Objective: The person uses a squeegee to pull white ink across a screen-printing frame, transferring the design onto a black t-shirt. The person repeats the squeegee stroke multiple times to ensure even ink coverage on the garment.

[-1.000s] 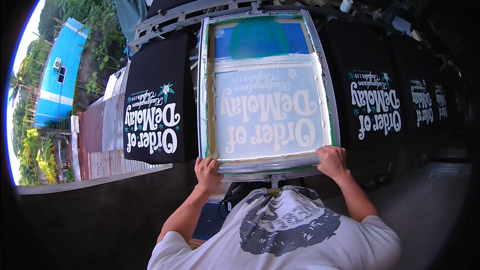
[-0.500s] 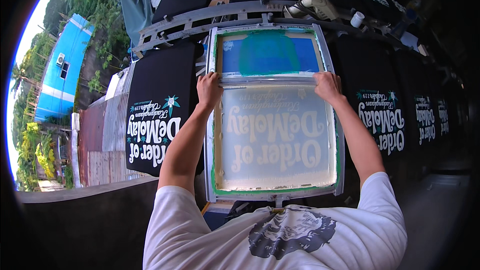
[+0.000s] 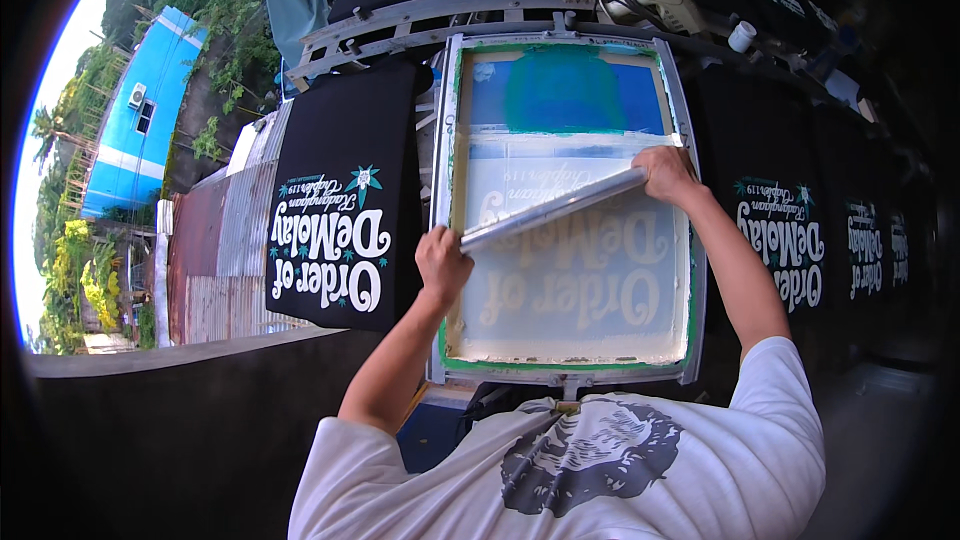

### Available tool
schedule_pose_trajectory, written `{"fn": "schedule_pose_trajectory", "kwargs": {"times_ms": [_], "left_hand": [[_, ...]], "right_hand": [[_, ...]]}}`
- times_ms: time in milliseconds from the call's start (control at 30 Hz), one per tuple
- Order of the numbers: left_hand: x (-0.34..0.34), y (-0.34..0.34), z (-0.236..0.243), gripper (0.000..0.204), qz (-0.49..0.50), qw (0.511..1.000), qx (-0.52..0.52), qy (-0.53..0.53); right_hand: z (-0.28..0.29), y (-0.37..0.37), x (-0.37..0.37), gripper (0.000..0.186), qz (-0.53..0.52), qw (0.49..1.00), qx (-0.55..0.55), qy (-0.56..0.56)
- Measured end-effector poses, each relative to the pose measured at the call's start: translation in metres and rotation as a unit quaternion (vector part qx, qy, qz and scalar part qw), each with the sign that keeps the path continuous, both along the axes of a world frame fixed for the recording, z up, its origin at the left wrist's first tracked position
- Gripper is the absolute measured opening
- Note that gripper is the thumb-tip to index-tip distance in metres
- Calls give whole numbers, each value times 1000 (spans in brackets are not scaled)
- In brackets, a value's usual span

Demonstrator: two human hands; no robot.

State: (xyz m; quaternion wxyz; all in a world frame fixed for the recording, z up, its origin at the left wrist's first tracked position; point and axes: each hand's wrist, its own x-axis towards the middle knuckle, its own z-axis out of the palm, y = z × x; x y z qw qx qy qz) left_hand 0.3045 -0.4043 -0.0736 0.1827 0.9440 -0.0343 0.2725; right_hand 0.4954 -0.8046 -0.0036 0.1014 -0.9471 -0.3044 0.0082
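My left hand (image 3: 444,262) and my right hand (image 3: 668,174) are closed round the two ends of a long metal-handled squeegee (image 3: 556,208). It slants over a printing screen (image 3: 447,130), its left end nearer my body than its right. Whether its blade touches the mesh is hidden. The screen has a metal frame, green tape round its inside edges and a blue-green patch (image 3: 560,90) at its far end. Reversed lettering shows pale through the mesh. White ink (image 3: 560,348) lies along the near edge, and a pale streak crosses the mesh below the blue area.
Black shirts with white and green prints lie left (image 3: 340,160) and right (image 3: 775,160) of the screen, and more lie beyond a metal rail (image 3: 420,38). A heat gun-like tool (image 3: 665,0) and a white cup (image 3: 742,37) rest by the rail. A low wall (image 3: 180,352) runs at left.
The squeegee has gone from level across the screen to slanted, as my left hand came down toward me. My right hand stays near the frame's right side. The whole view has shifted slightly.
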Motion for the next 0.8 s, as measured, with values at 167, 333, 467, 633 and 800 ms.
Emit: {"fn": "schedule_pose_trajectory", "kwargs": {"times_ms": [167, 333, 467, 633, 800], "left_hand": [[-135, -17, 11, 35, -17, 998, -41, 42], [-179, -25, 22, 42, -67, 991, -67, 93], [-119, -32, 22, 37, -89, 991, -56, 81], [46, -20, 19, 29, -73, 997, -22, -31], [160, -5, 17, 22, -70, 997, 1, 12]], "right_hand": [[-11, -1, -68, 14, 108, 993, 53, -22], [7, -22, -129, 10, 98, 994, 16, 32], [28, -54, -123, 11, 28, 998, 27, 50], [30, -58, -64, 12, -73, 995, 65, -34], [12, -45, 4, 21, -121, 989, 47, -68]]}}
